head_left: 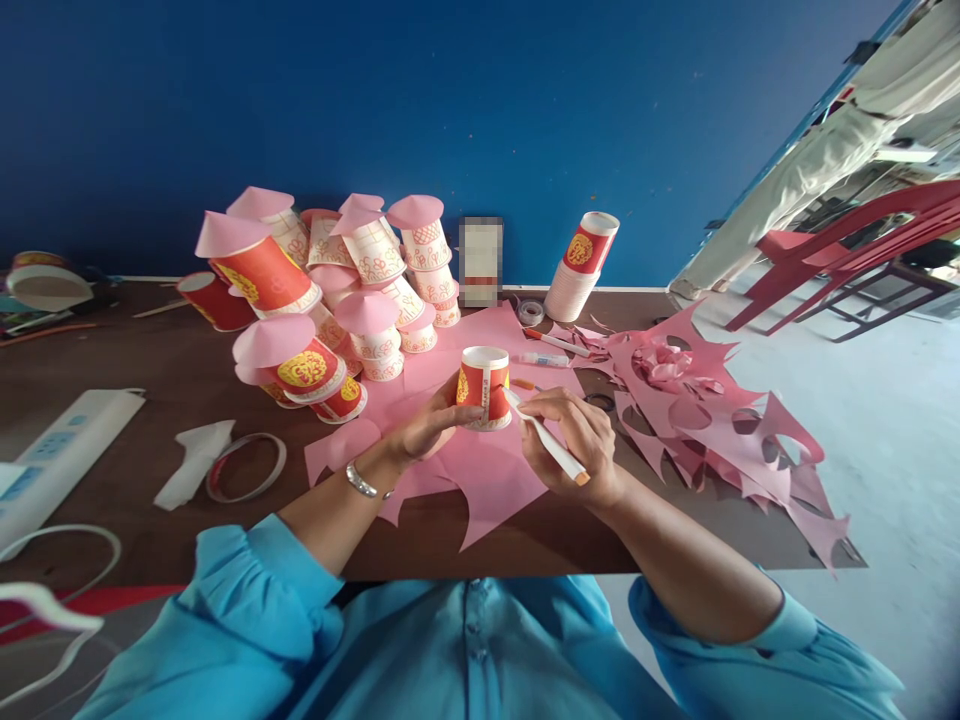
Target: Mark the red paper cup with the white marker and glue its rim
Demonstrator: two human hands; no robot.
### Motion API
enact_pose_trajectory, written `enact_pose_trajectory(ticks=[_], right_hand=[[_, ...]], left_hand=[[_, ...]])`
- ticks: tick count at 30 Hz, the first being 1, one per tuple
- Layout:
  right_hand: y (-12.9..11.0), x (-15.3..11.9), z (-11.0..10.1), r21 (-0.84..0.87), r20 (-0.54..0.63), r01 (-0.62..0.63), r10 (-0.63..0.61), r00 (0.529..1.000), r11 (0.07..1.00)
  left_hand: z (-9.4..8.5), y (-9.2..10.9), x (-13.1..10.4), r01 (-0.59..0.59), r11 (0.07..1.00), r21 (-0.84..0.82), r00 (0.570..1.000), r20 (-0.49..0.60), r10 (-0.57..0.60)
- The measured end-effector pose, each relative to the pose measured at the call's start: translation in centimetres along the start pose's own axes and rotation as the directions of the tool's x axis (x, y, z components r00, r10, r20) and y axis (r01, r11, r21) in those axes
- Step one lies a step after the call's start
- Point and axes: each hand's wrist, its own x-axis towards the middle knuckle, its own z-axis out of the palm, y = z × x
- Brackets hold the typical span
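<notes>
Got a blue shirt (420, 650) nearest the lens. Then down to the hands: steadying a red-and-white paper cup (474, 400) upright over pink paper (495, 490) with the left hand (431, 428), thumb across the front. Gripping a white pen-like tool (551, 450) in the right hand (574, 430), tip at the cup's side; can't tell if actually touching.

Probably partway through marking the cup, going by the angle. Calls for a firm hold plus a light, steady tip, imo, to avoid denting the side.

Further out, on the brown bench (112, 360): pink scraps (712, 430) to the right, stacked cups (574, 297) farther back, cone-topped cups (277, 275) bunched left.
</notes>
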Motion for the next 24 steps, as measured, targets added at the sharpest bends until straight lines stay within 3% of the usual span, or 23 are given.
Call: enact_pose_trajectory(ticks=[7,14,24], right_hand=[[-0.1,0.0,-0.1,-0.024,-0.043,0.041,-0.042,0.998,0.999],[-0.4,-0.1,0.2,-0.063,0.025,0.137,-0.135,0.990,0.989],[-0.3,-0.4,0.3,-0.065,0.041,0.117,-0.114,0.993,0.991]], left_hand=[[-0.3,0.0,-0.1,-0.020,0.995,0.095,0.999,0.041,0.016],[0.1,0.9,-0.3,-0.037,0.948,0.315,0.999,0.022,0.032],[0.5,0.9,-0.3,-0.016,0.937,0.350,1.000,-0.004,0.018]])
